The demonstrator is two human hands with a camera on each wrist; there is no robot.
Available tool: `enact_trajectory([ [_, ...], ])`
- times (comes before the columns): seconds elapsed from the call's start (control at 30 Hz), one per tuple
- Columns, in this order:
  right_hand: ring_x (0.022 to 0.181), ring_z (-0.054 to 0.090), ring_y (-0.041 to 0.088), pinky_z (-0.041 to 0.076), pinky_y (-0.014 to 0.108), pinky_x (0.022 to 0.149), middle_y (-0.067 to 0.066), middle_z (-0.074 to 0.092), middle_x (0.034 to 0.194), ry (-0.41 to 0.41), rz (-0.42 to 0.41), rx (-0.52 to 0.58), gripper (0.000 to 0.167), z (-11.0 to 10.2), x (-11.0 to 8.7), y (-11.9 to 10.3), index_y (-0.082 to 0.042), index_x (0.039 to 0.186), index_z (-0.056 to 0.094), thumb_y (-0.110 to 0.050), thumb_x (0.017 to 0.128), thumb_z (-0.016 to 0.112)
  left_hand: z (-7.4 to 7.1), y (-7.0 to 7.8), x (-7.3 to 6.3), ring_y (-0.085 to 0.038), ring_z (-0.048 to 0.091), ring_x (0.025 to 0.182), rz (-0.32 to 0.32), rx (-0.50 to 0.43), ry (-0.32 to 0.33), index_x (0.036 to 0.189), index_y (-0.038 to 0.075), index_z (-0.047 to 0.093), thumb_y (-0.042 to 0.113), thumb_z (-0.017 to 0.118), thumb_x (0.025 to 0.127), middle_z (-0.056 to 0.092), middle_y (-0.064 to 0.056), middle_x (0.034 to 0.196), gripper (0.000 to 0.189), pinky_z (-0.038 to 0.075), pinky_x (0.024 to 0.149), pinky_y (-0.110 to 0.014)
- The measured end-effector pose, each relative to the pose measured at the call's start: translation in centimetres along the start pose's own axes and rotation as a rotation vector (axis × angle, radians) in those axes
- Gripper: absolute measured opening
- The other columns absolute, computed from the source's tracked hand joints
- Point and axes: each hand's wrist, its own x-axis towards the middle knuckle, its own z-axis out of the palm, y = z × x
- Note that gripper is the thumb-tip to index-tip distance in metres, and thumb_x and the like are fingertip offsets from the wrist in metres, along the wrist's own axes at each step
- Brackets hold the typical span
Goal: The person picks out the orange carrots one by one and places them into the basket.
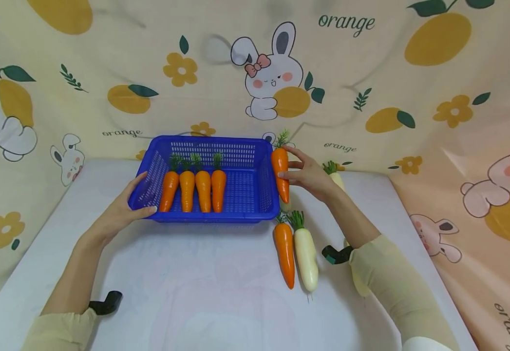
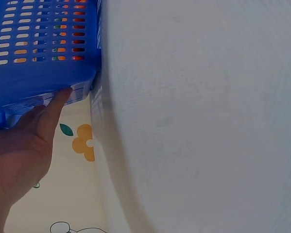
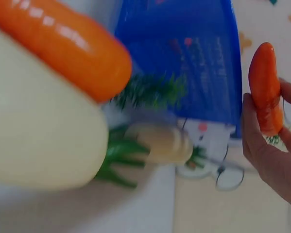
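Observation:
A blue plastic basket (image 1: 246,214) has several orange carrots (image 1: 203,187) side by side in its left half, their green tops toward the back. My left hand (image 1: 119,209) holds the basket at its left end, thumb near the front corner and fingers along the outer wall; the left wrist view shows this hand (image 2: 24,155) against the basket's side (image 2: 38,80). At the basket's right end, my right hand (image 1: 311,175) pinches another carrot (image 1: 280,168) between thumb and fingers, top up. That held carrot (image 3: 265,85) appears beside the basket in the right wrist view.
Right of the basket's front corner, a loose carrot (image 1: 285,253) lies beside a white radish (image 1: 306,258) on the white table (image 1: 219,302). More white radishes (image 1: 336,179) lie farther right, partly hidden by my right arm. A patterned cloth (image 1: 219,97) hangs behind.

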Motion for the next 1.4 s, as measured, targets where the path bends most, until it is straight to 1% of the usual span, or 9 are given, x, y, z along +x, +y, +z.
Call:
enact_trajectory([
  [0.27,0.104,0.065,0.033,0.057,0.039,0.09,0.023,0.05,0.134,-0.057,-0.017,-0.083,0.081,3.9,1.4,-1.5,-0.026,0.156,0.032,-0.006,0.089,0.073,-0.1,-0.1,-0.1,-0.042,-0.011,0.149,-0.009,-0.014,-0.002,0.159,0.039,-0.001,0.025,0.07,0.094,-0.012,-0.01,0.166,0.097,0.001,0.112,-0.073],
  [0.57,0.104,0.066,0.03,0.056,0.04,0.091,0.022,0.06,0.126,-0.029,0.083,-0.229,0.083,8.6,3.7,-1.8,-0.023,0.157,0.032,-0.01,0.088,0.076,0.1,-0.4,0.0,-0.042,-0.01,0.149,-0.01,-0.023,-0.001,0.159,0.04,-0.001,0.024,0.069,0.094,-0.012,-0.009,0.166,0.097,0.002,0.112,-0.073],
  [0.63,0.106,0.066,0.03,0.056,0.04,0.091,0.021,0.06,0.127,-0.03,0.111,-0.2,0.083,9.6,4.2,-1.6,-0.022,0.157,0.032,-0.009,0.088,0.076,0.2,-0.6,0.0,-0.041,-0.01,0.15,-0.011,-0.028,-0.001,0.159,0.039,-0.001,0.023,0.069,0.094,-0.012,-0.009,0.166,0.097,0.001,0.112,-0.073],
  [0.73,0.112,0.064,0.031,0.055,0.04,0.093,0.02,0.055,0.135,-0.044,0.156,-0.082,0.083,10.7,5.2,-0.8,-0.018,0.157,0.031,-0.004,0.088,0.074,0.2,-0.7,-0.1,-0.041,-0.01,0.15,-0.02,-0.029,0.001,0.159,0.039,-0.001,0.024,0.069,0.094,-0.012,-0.009,0.166,0.097,0.001,0.112,-0.073],
  [0.83,0.114,0.064,0.032,0.055,0.04,0.093,0.018,0.049,0.143,-0.026,0.2,-0.049,0.081,11.3,6.1,0.2,-0.017,0.156,0.033,-0.001,0.088,0.074,0.3,-0.8,0.0,-0.041,-0.011,0.149,-0.023,-0.019,-0.003,0.159,0.039,-0.002,0.025,0.069,0.094,-0.013,-0.008,0.166,0.097,0.001,0.112,-0.073],
  [0.97,0.112,0.063,0.028,0.056,0.038,0.092,0.015,0.048,0.145,0.018,0.241,-0.223,0.076,11.7,6.8,1.0,-0.018,0.153,0.04,-0.009,0.087,0.076,0.2,-0.7,0.2,-0.042,-0.011,0.149,-0.026,-0.001,-0.007,0.159,0.039,-0.001,0.026,0.069,0.094,-0.012,-0.008,0.166,0.097,0.001,0.111,-0.074],
  [1.03,0.114,0.062,0.027,0.056,0.037,0.092,0.014,0.048,0.145,0.018,0.257,-0.274,0.075,11.8,6.9,1.1,-0.016,0.153,0.04,-0.012,0.088,0.077,0.1,-0.7,0.3,-0.042,-0.011,0.149,-0.031,0.004,-0.003,0.159,0.04,-0.001,0.027,0.069,0.094,-0.013,-0.008,0.166,0.097,0.001,0.11,-0.075],
  [1.27,0.115,0.063,0.028,0.058,0.034,0.084,0.018,0.045,0.148,0.061,0.29,-0.318,0.081,12.3,6.9,0.7,-0.016,0.156,0.035,-0.006,0.087,0.077,-0.2,-0.4,0.5,-0.042,-0.011,0.149,-0.033,0.006,0.0,0.159,0.041,-0.001,0.026,0.069,0.094,-0.013,-0.008,0.166,0.096,0.003,0.11,-0.075],
  [1.4,0.115,0.062,0.028,0.058,0.034,0.087,0.02,0.042,0.15,0.052,0.303,-0.341,0.083,12.4,6.9,0.7,-0.016,0.157,0.032,-0.003,0.087,0.075,-0.1,-0.3,0.3,-0.043,-0.01,0.149,-0.039,0.0,0.002,0.159,0.041,-0.001,0.026,0.069,0.094,-0.013,-0.009,0.166,0.096,0.004,0.11,-0.075],
])
